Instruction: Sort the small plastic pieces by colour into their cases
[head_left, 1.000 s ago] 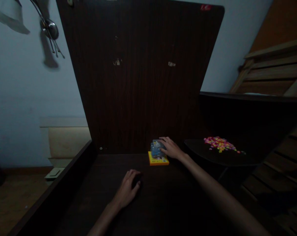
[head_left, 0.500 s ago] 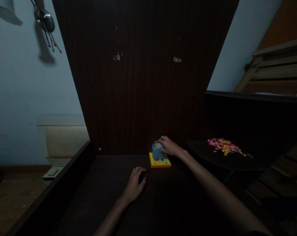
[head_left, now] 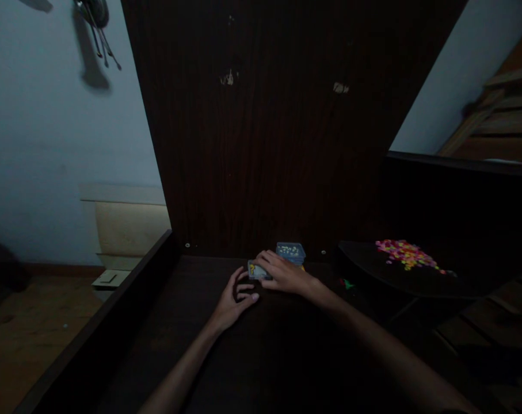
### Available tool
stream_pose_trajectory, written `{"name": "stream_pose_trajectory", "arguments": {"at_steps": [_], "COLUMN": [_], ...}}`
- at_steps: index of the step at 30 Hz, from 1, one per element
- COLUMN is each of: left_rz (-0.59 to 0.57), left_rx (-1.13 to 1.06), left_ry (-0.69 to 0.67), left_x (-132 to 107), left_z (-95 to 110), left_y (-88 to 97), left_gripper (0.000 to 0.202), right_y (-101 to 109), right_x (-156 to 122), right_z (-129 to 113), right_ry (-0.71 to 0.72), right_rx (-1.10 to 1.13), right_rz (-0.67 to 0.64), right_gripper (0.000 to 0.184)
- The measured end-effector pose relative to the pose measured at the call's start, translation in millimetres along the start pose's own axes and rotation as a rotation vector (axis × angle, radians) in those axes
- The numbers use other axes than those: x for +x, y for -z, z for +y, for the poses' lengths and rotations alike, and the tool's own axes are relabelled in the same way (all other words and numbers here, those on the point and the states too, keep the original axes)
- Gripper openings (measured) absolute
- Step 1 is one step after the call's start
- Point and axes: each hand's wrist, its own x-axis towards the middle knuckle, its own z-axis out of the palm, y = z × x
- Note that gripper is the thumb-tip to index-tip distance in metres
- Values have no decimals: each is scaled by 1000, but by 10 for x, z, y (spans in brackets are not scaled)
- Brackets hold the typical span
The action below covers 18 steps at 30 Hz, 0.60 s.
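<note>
A small clear plastic box [head_left: 258, 272] with yellow bits inside is gripped from above by my right hand [head_left: 282, 272]. My left hand [head_left: 233, 299] is open just left of it, fingers curved and spread, with nothing in them. Behind my right hand stands a stack of clear boxes [head_left: 290, 250], the top one holding small pale pieces. The stack rests on a yellow box [head_left: 303, 267], mostly hidden by my right hand.
A dark tabletop [head_left: 191, 310] meets an upright dark panel [head_left: 261, 144]. On a curved shelf [head_left: 373, 270] at right lies a pile of colourful small pieces [head_left: 407, 254]. A small green item [head_left: 347, 284] lies near that shelf. A raised board [head_left: 126, 287] edges the left side.
My right hand has lifted one clear box off the stack and brought it left, towards my left hand. My left hand's fingers have spread wider. The view has shifted slightly.
</note>
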Motion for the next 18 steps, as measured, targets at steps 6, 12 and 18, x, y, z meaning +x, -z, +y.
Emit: {"name": "stream_pose_trajectory", "arguments": {"at_steps": [6, 12, 18], "left_rz": [54, 80, 179], "left_rx": [-114, -96, -80], "left_ry": [53, 58, 29], "left_x": [-97, -88, -2], "left_z": [97, 54, 54], "left_y": [314, 636, 860], "left_gripper": [69, 68, 65], "right_y": [-481, -721, -773], "right_x": [207, 435, 749], "right_z": [-442, -555, -585], "right_ry": [159, 245, 301], "right_rx": [-164, -295, -286], "right_rz": [-25, -6, 17], "right_gripper": [40, 38, 37]}}
